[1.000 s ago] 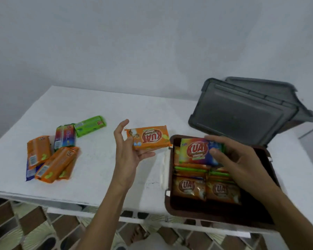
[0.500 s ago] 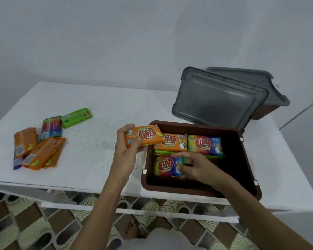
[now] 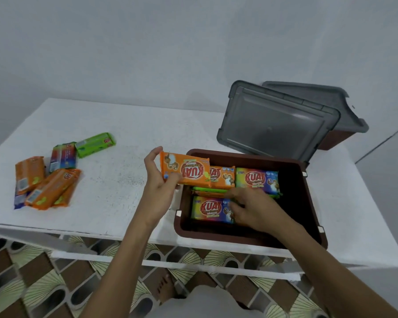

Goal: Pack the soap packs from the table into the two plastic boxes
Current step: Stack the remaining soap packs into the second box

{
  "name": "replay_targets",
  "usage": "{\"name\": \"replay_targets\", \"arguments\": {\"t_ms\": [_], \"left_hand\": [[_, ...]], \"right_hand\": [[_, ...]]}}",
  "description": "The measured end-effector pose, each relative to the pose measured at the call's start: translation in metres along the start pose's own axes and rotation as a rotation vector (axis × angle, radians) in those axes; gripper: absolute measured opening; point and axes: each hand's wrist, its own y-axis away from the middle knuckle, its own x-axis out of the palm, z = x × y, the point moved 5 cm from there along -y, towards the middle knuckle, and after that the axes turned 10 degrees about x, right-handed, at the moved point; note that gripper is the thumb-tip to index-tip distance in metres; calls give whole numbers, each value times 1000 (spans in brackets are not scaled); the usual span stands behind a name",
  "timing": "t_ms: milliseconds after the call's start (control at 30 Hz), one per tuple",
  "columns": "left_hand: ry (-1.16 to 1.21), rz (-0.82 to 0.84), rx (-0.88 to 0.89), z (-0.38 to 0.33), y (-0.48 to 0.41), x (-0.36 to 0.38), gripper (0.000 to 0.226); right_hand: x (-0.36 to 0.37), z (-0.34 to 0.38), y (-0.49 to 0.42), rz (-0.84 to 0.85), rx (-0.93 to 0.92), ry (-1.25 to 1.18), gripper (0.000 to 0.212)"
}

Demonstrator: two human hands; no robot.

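My left hand (image 3: 157, 187) holds an orange soap pack (image 3: 185, 172) upside down over the left rim of the open brown box (image 3: 216, 235). Inside the box lie an orange pack (image 3: 222, 176), a multicoloured pack (image 3: 257, 180) at the back, green packs (image 3: 208, 190) on edge in the middle, and a multicoloured pack (image 3: 210, 208) at the front left. My right hand (image 3: 251, 206) is down in the box, pinching the right end of that front pack. Loose packs remain at the table's left: orange ones (image 3: 48, 189), a multicoloured one (image 3: 63, 156), a green one (image 3: 94, 144).
A grey lid (image 3: 274, 125) leans upright behind the open box. The second brown box (image 3: 336, 138), covered by its own grey lid (image 3: 308, 95), stands at the back right. The white table (image 3: 124, 180) ends near me; patterned floor tiles lie below.
My right hand brought a multicoloured pack down into the box's front left. My left hand carried the orange pack right, up to the box rim. The camera shifted.
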Motion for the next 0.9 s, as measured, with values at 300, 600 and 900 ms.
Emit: {"name": "replay_targets", "arguments": {"t_ms": [300,600,900], "left_hand": [[-44,241,49,-20,-12,17,56],[-34,274,105,-34,-21,38,70],[-492,263,305,-11,-24,34,29]], "right_hand": [[-42,29,9,-172,-210,-563,58],[-40,26,20,-3,-233,-914,64],[-42,-28,35,-25,-27,-756,43]]}}
